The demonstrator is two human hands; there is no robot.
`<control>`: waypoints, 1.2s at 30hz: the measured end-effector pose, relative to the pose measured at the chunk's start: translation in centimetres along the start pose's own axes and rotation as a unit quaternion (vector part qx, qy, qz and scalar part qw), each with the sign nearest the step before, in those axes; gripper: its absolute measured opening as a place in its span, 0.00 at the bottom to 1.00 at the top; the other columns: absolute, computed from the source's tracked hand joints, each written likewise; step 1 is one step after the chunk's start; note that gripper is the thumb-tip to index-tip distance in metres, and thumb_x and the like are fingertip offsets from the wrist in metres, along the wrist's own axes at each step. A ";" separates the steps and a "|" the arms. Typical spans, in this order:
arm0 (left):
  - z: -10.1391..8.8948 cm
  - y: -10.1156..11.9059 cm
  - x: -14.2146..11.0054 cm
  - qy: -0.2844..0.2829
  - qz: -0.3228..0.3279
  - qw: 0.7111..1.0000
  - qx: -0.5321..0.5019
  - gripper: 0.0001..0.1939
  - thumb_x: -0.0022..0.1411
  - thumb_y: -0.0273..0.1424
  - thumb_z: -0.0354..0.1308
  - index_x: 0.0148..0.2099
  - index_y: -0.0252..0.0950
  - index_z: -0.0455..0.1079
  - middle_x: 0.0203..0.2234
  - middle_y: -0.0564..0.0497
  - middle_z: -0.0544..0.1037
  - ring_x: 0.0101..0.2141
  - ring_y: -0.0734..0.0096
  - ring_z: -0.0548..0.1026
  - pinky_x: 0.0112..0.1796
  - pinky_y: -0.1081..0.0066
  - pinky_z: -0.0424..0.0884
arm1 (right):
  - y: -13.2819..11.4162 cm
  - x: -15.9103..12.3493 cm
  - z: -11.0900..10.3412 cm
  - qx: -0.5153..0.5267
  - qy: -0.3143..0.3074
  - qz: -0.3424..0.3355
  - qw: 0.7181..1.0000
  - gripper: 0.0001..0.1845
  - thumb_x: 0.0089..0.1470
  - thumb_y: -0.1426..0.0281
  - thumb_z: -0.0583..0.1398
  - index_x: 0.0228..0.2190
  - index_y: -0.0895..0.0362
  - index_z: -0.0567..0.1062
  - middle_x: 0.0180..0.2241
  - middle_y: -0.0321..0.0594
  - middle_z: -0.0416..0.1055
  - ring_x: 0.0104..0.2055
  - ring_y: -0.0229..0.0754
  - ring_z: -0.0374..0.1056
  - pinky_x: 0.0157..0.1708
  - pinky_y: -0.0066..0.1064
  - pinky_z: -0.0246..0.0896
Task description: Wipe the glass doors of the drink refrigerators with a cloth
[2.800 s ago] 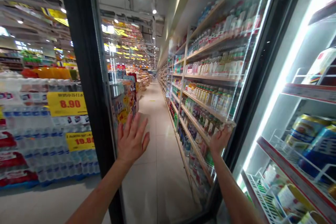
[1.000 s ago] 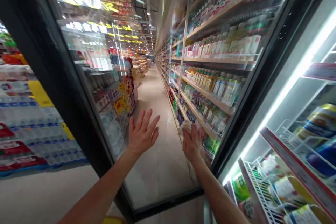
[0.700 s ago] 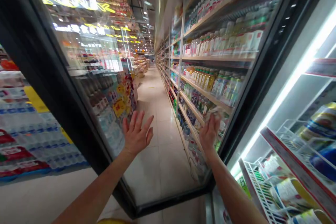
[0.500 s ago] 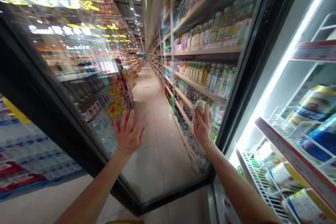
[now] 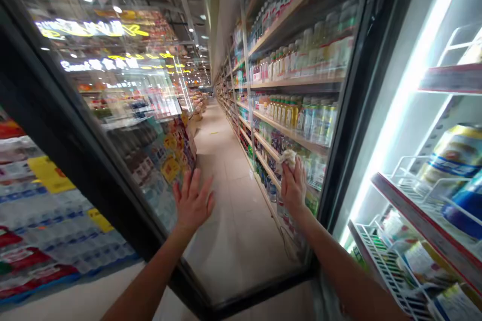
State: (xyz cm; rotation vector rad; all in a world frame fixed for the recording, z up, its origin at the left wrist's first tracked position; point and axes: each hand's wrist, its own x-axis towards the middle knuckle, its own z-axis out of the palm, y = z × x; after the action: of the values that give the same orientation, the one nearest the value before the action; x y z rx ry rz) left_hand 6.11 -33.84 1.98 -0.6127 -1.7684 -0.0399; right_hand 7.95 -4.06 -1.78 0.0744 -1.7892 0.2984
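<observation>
A glass door (image 5: 226,261) in a black frame stands swung out in front of me. My left hand (image 5: 193,200) is at the left part of the glass, fingers spread and holding nothing. At the right part of the pane, my right hand (image 5: 294,188) presses a crumpled pale cloth (image 5: 288,156) to the glass, its fingers bent over the cloth. Part of the cloth is hidden by those fingers.
To the right is a lit cooler with wire shelves (image 5: 380,261) and large cans (image 5: 454,155). Shelves of bottles (image 5: 288,113) and a tiled aisle (image 5: 222,160) show in the glass. Packed bottles with yellow signs (image 5: 50,173) stand at left.
The view has shifted a little, so the door and both hands appear slightly lower and to the right. The cloth stays under my right hand, and my left hand remains spread.
</observation>
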 end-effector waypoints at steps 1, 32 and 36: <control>0.0 -0.1 0.0 0.003 -0.002 1.000 -0.003 0.35 0.55 0.32 0.56 0.63 0.48 0.47 0.63 0.51 0.43 0.62 0.56 0.47 0.59 0.50 0.39 | 0.0 0.1 -0.1 -0.004 -0.002 -0.004 1.000 0.26 0.55 0.76 0.49 0.55 0.53 0.61 0.64 0.44 0.38 0.65 0.50 0.39 0.58 0.50 0.48; -0.1 -0.1 0.7 0.028 -0.034 0.998 -0.035 0.34 0.56 0.32 0.56 0.62 0.50 0.48 0.59 0.46 0.57 0.61 0.60 0.50 0.58 0.52 0.44 | -6.3 6.5 1.1 0.008 0.000 -0.187 0.982 0.19 0.54 0.76 0.51 0.45 0.49 0.71 0.57 0.40 0.59 0.63 0.44 0.46 0.60 0.46 0.41; 0.2 -0.4 0.7 0.032 -0.024 0.999 -0.026 0.32 0.56 0.31 0.55 0.62 0.49 0.49 0.59 0.47 0.57 0.60 0.60 0.51 0.58 0.52 0.44 | -2.8 9.9 0.5 -0.017 0.108 0.024 0.994 0.23 0.56 0.72 0.48 0.54 0.56 0.63 0.61 0.51 0.48 0.63 0.52 0.44 0.56 0.53 0.44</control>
State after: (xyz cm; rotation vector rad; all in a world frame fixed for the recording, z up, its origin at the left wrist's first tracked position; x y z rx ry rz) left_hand 5.70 -33.87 2.66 -0.5994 -1.7245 -0.1370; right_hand 5.68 -5.84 8.15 -0.0242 -1.5817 0.2998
